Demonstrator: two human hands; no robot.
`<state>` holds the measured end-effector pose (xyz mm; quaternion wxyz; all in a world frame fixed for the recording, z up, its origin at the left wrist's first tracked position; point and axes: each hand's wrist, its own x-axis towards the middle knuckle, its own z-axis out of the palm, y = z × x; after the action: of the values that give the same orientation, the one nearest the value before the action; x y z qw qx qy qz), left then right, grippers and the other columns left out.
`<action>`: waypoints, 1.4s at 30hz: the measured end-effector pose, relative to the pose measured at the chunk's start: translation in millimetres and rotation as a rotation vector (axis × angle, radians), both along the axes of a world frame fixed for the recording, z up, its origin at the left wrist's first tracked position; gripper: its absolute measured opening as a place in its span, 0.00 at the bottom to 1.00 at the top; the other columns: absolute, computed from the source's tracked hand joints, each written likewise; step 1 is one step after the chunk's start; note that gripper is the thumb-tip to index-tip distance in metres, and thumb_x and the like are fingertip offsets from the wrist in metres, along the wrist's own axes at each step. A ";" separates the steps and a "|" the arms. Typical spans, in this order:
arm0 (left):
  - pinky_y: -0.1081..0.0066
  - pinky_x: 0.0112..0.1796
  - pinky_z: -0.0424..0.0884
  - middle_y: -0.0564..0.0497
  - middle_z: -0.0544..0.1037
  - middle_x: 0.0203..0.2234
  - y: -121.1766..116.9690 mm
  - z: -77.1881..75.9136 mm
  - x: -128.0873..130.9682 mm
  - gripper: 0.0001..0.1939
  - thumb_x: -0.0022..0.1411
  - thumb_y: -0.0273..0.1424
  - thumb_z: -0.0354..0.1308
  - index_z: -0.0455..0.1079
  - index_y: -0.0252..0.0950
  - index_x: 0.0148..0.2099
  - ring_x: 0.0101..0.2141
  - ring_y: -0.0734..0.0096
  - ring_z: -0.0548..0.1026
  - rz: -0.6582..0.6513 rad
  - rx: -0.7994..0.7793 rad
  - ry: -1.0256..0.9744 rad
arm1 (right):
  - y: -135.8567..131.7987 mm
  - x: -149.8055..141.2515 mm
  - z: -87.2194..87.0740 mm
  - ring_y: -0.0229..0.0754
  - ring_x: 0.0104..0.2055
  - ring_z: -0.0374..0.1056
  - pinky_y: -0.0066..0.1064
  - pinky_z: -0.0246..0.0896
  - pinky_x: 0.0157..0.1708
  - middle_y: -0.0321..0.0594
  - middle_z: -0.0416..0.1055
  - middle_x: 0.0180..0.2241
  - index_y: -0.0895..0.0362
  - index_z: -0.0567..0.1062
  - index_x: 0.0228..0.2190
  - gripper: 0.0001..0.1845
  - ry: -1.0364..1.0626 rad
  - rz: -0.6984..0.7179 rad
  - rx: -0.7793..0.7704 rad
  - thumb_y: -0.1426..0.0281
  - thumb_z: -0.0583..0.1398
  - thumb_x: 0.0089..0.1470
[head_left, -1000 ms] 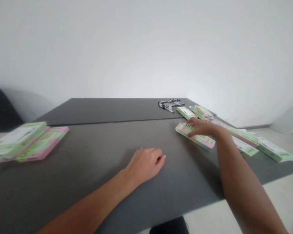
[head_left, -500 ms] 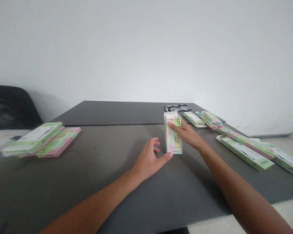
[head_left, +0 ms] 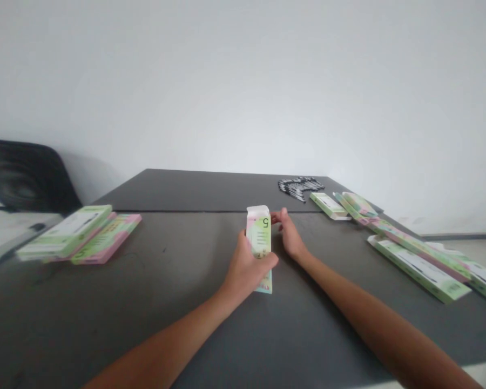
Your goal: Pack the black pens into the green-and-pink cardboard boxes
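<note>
Head view: left hand [head_left: 246, 268] is wrapping the lower half of a long narrow carton [head_left: 259, 243], fingers and thumb closed around it, thumb lying across the front face. Firm hold on the carton from what shows. Right hand [head_left: 289, 235] is half open, palm facing the carton, fingers lightly curled. Its fingertips [head_left: 278, 217] are sitting at the carton's upper right edge; contact vs. small gap can't be resolved from this angle, so grip state there is unclear.

Carton is standing roughly upright between the hands, slightly tilted, just past the near side of the table seam. Pale green and pink print, white top end, printed "5" reading upside down from this view. Its lower end is showing below the left hand; can't tell if it's touching the tabletop.

Rest of scene: dark grey table [head_left: 186, 194] is carrying everything, two panels meeting at a straight seam. Far left, a green-and-white box [head_left: 65, 231] is lying partly over a pink-and-green box [head_left: 107, 239]. Far right, a row of long green-and-white cartons [head_left: 419, 269] is lying at an angle near the table edge, with smaller green cartons [head_left: 329, 206] beyond. Small black-and-silver items [head_left: 300, 188] are heaped near the far edge, too small to identify. Black chair back [head_left: 24, 175] is showing left, against a white wall [head_left: 243, 81].
</note>
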<state>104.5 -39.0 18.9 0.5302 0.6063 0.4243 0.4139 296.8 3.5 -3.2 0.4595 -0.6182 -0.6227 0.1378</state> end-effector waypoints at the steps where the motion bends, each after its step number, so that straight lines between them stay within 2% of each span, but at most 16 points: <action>1: 0.65 0.38 0.72 0.50 0.78 0.39 -1.4 2.0 -0.5 0.24 0.55 0.30 0.65 0.63 0.39 0.52 0.38 0.61 0.78 0.004 -0.045 0.003 | 10.3 14.4 1.2 0.52 0.55 0.70 0.49 0.62 0.61 0.47 0.77 0.50 0.52 0.82 0.47 0.46 -0.071 -0.076 0.018 0.44 0.32 0.72; 3: 0.66 0.36 0.71 0.52 0.76 0.36 -3.9 7.1 -2.6 0.18 0.58 0.32 0.63 0.63 0.40 0.49 0.35 0.63 0.77 -0.008 -0.118 -0.010 | 30.9 45.3 2.9 0.58 0.62 0.65 0.54 0.54 0.66 0.50 0.75 0.55 0.53 0.83 0.48 0.39 -0.220 -0.214 0.019 0.45 0.40 0.72; 6: 0.68 0.34 0.70 0.53 0.73 0.35 -5.2 13.8 -6.9 0.13 0.61 0.35 0.59 0.63 0.40 0.47 0.33 0.64 0.75 -0.015 -0.153 -0.051 | 59.1 86.0 0.6 0.61 0.67 0.60 0.58 0.48 0.68 0.54 0.71 0.62 0.55 0.80 0.55 0.29 -0.407 -0.382 -0.024 0.50 0.49 0.72; 8: 0.68 0.34 0.69 0.53 0.72 0.34 -4.0 14.8 -8.5 0.12 0.62 0.36 0.58 0.63 0.40 0.46 0.33 0.65 0.73 -0.007 -0.147 -0.065 | 76.1 105.5 -3.4 0.60 0.69 0.59 0.59 0.49 0.69 0.52 0.68 0.65 0.56 0.76 0.59 0.26 -0.502 -0.471 -0.064 0.53 0.55 0.71; 11: 0.68 0.35 0.68 0.53 0.71 0.34 -0.3 10.3 -7.8 0.12 0.64 0.38 0.58 0.63 0.40 0.46 0.33 0.66 0.72 0.001 -0.134 -0.088 | 97.7 125.1 -8.3 0.57 0.67 0.63 0.60 0.56 0.67 0.49 0.68 0.65 0.56 0.73 0.60 0.26 -0.611 -0.562 -0.129 0.55 0.62 0.68; 16: 0.67 0.38 0.68 0.53 0.72 0.34 1.7 5.0 -5.5 0.13 0.65 0.40 0.59 0.63 0.39 0.46 0.35 0.64 0.73 0.005 -0.129 -0.101 | 116.5 143.1 -9.8 0.56 0.65 0.67 0.59 0.62 0.65 0.49 0.70 0.63 0.56 0.75 0.59 0.25 -0.708 -0.618 -0.220 0.55 0.63 0.68; 21: 0.67 0.38 0.69 0.52 0.73 0.35 -1.8 10.5 -5.7 0.13 0.65 0.38 0.59 0.64 0.39 0.48 0.36 0.64 0.74 -0.013 -0.133 -0.056 | 115.3 145.4 -9.7 0.57 0.67 0.65 0.59 0.60 0.66 0.48 0.70 0.63 0.56 0.76 0.57 0.25 -0.729 -0.642 -0.234 0.54 0.62 0.68; 25: 0.67 0.37 0.70 0.53 0.75 0.35 0.1 5.2 -5.3 0.15 0.64 0.38 0.61 0.65 0.40 0.49 0.35 0.64 0.74 -0.031 -0.127 -0.035 | 110.8 141.3 -7.4 0.56 0.67 0.64 0.58 0.60 0.66 0.47 0.70 0.63 0.55 0.77 0.55 0.23 -0.725 -0.663 -0.196 0.54 0.62 0.68; 30: 0.67 0.35 0.69 0.53 0.74 0.32 4.1 -2.6 -5.7 0.16 0.62 0.41 0.63 0.66 0.41 0.47 0.33 0.62 0.75 -0.045 -0.122 -0.009 | 109.3 135.6 -5.6 0.53 0.61 0.70 0.56 0.67 0.62 0.47 0.74 0.59 0.56 0.77 0.54 0.22 -0.693 -0.667 -0.160 0.56 0.64 0.67; 34: 0.67 0.35 0.70 0.52 0.75 0.33 1.5 3.0 -8.1 0.15 0.63 0.41 0.62 0.65 0.40 0.46 0.34 0.62 0.76 -0.044 -0.106 0.005 | 105.8 130.2 -8.1 0.51 0.58 0.73 0.52 0.71 0.59 0.47 0.74 0.59 0.56 0.76 0.56 0.20 -0.625 -0.679 -0.112 0.59 0.64 0.68; 38: 0.67 0.35 0.71 0.52 0.75 0.33 0.0 7.6 -9.5 0.17 0.65 0.44 0.62 0.65 0.40 0.47 0.33 0.62 0.77 -0.021 -0.129 0.001 | 90.8 119.2 -8.8 0.50 0.56 0.74 0.51 0.73 0.56 0.47 0.74 0.58 0.57 0.76 0.56 0.20 -0.495 -0.695 -0.041 0.60 0.64 0.68; 42: 0.65 0.37 0.75 0.48 0.78 0.38 6.5 1.6 -5.3 0.23 0.63 0.47 0.68 0.64 0.39 0.48 0.38 0.60 0.80 0.016 -0.089 -0.046 | 63.5 94.0 -6.6 0.49 0.54 0.75 0.50 0.74 0.54 0.46 0.76 0.55 0.58 0.76 0.55 0.20 -0.333 -0.632 0.049 0.58 0.64 0.68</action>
<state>99.1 -32.5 20.5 0.5630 0.5691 0.4345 0.4128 390.7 67.0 -9.8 0.3863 -0.7831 -0.4701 -0.1289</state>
